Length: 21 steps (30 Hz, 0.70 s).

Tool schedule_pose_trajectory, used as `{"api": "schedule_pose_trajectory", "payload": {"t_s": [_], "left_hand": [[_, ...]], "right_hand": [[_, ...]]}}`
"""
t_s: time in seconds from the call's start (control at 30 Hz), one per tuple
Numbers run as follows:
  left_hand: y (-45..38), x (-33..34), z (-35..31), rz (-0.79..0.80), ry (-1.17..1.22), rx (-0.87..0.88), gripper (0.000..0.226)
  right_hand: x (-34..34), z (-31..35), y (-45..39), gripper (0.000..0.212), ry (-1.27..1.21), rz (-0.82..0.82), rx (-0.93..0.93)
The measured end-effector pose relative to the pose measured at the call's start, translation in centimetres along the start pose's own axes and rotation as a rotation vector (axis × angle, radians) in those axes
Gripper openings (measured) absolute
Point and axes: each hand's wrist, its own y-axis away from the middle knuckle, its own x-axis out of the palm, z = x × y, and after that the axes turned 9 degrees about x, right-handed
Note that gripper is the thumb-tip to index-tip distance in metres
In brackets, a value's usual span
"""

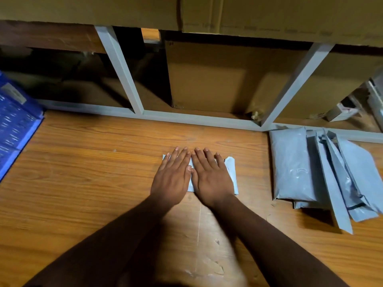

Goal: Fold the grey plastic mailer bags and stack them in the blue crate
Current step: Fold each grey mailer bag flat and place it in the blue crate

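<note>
A folded grey mailer bag (231, 172) is being pressed flat against the wooden surface (87, 175) under both hands, and only its right part, a left corner and a strip between the thumbs are showing. The left hand (173, 177) is being laid palm down on the bag's left half, and the right hand (210, 177) is being laid palm down just beside it, with the thumbs touching or nearly so. Neither grip is being closed on anything: the fingers of both hands are being held straight and close together, flat on the bag, their tips reaching past its far edge. Well to the right of the right hand, a loose pile of unfolded grey mailer bags (294, 164) is being kept on the same surface, several of them overlapping and fanned at an angle, one with a dark strip showing near its lower end. Far to the left of the left hand, the blue crate (14, 121) is being shown only in part at the frame's edge, its ribbed wall visible and its contents not to be told. Beyond the fingertips, a grey metal frame (124, 75) is being seen along the back of the surface, with cardboard boxes (207, 79) standing behind and above it.
</note>
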Motion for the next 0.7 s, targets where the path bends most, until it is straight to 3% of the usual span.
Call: {"api": "schedule_pose_trajectory", "payload": {"t_s": [0.27,0.57,0.7], "left_hand": [[-0.1,1.0,0.2,-0.087,-0.02,0.015,0.05],[0.7,0.7,0.4,0.003,0.042,-0.038,0.062],[0.7,0.9,0.5,0.035,0.046,-0.043,0.066]], "right_hand": [[0.6,-0.1,-0.4,0.059,0.002,0.011,-0.002],[-1.2,-1.6,-0.3,0.06,-0.226,0.073,-0.034],[-0.4,-3.5,1.7,0.058,-0.137,-0.05,0.124]]}}
